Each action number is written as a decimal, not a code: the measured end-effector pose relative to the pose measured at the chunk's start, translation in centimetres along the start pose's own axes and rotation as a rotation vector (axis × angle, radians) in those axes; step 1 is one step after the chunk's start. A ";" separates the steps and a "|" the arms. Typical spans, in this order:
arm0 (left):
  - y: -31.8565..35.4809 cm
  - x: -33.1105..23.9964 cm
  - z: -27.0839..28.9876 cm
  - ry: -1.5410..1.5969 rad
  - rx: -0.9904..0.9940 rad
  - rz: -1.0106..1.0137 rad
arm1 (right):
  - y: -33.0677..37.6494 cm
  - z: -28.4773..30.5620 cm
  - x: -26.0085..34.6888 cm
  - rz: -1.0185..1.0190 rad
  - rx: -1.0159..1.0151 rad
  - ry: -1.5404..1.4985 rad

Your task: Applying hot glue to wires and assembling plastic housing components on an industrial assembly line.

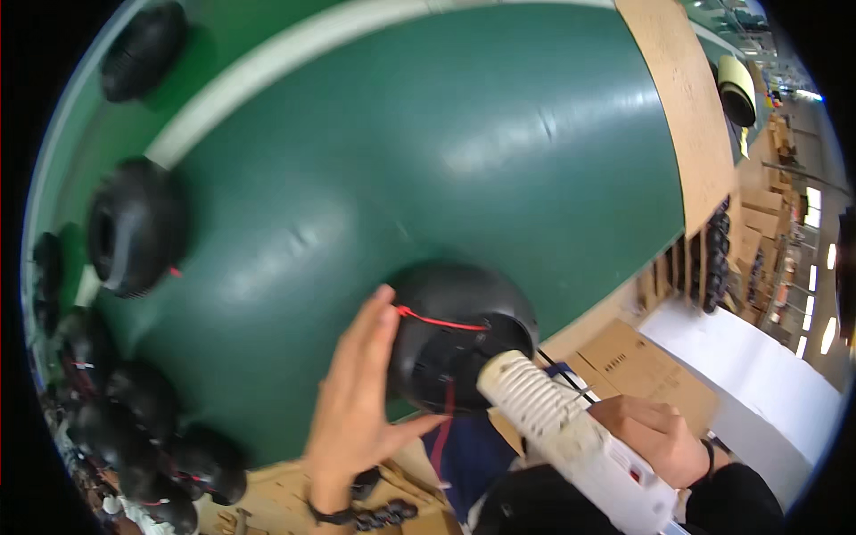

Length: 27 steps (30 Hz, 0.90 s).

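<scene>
Sleeve (pixel 736 499) and wristband (pixel 711 456), both black, lead to the person's right hand (pixel 655 437), whose fingers fold closed against the side of a white tool (pixel 615 473), holding it; how they wrap on the hidden side does not show. The tool slants up and to the left, its ribbed, cream-coloured nozzle (pixel 526 388) overlapping the lower right of a rounded black object (pixel 464 287). Whether the nozzle touches it, one cannot tell. The left hand (pixel 361 401) is spread, fingers extended along the object's left side and thumb parted from them, reaching to its lower edge; it steadies rather than pinches. A red tie (pixel 437 319) runs across the object near the fingertips, and a darker red strip (pixel 439 446) hangs below, before some dark blue cloth (pixel 473 464).

The object sits at the near edge of a green table (pixel 499 134). To the right of it, beyond the right hand, lie a flat cardboard box (pixel 660 374) and a white surface (pixel 758 392). At lower left, a cluster of similar black objects (pixel 134 428) crowds together, some with red ties. Farther off, one black ring-like object (pixel 138 227) rests alone, and another (pixel 147 49) lies beyond a pale curved strip (pixel 267 67). A brown board (pixel 691 116) covers the table's right end, with a pale yellow cylinder (pixel 735 80) past it and stacked cartons (pixel 762 209) behind.
</scene>
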<state>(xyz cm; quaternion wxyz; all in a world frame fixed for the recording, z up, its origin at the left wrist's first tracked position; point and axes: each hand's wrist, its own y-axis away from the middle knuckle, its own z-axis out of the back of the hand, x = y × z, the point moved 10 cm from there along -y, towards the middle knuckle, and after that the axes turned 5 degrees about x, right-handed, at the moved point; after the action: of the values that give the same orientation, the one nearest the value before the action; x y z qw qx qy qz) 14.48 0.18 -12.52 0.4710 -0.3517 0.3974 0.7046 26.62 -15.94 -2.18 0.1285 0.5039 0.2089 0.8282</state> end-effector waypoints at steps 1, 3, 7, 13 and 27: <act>-0.5 0.1 -0.2 0.004 -0.014 0.029 | 1.3 -0.7 -1.5 -0.045 0.103 0.049; -2.5 -0.6 -0.2 0.146 -0.138 0.040 | 4.9 1.1 -2.5 -0.149 0.008 0.048; -4.7 -2.5 -0.6 0.150 -0.356 0.137 | 7.8 1.7 -7.7 -0.257 -0.533 -0.641; -11.0 -1.6 14.1 -0.539 -0.375 0.134 | 8.9 4.7 -10.3 -0.126 -0.889 -0.884; -12.0 6.9 21.2 0.831 -0.473 0.239 | 5.6 -1.9 -11.6 -0.105 -0.541 -1.156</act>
<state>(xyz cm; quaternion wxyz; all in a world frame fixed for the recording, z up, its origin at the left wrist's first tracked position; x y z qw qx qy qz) 21.07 24.58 -11.97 0.0957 -0.6522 0.4182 0.6250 30.25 -26.15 -9.32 0.3832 0.8083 -0.0862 0.4386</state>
